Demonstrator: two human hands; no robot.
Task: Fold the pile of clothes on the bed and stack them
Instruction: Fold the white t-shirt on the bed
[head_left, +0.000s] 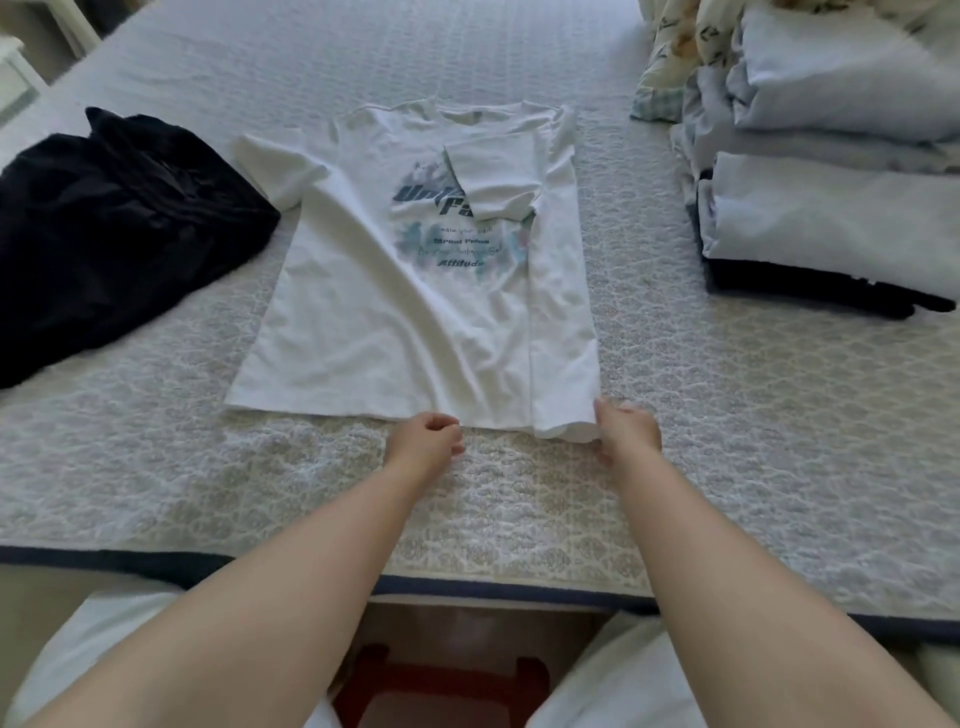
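Holding the shirt (395, 291) by its hem, I have it spread face up in the middle of the bed (727, 415), collar toward the far edge, hem toward the near edge where I stand. Its right side and sleeve already lie folded in over the print, so the outline is straight on that side; the left sleeve lies out flat, not yet folded. My right hand (626, 428) pinches the hem at the folded corner, fingers curled on the cloth, I judge to keep that fold from slipping. My left hand (426, 439) sits at the hem near the middle, fingers curled; whether it grips cloth or only rests against it I cannot tell.

Near the left edge lies a dark garment (114, 228), rumpled and unfolded, just beside the left sleeve. Toward the right edge stands the stack (831, 208) of folded pale pieces over a dark one, well apart from the shirt. Behind it, crumpled floral bedding (680, 47).

The bed wears a pale quilted cover with a dark border along the near edge.
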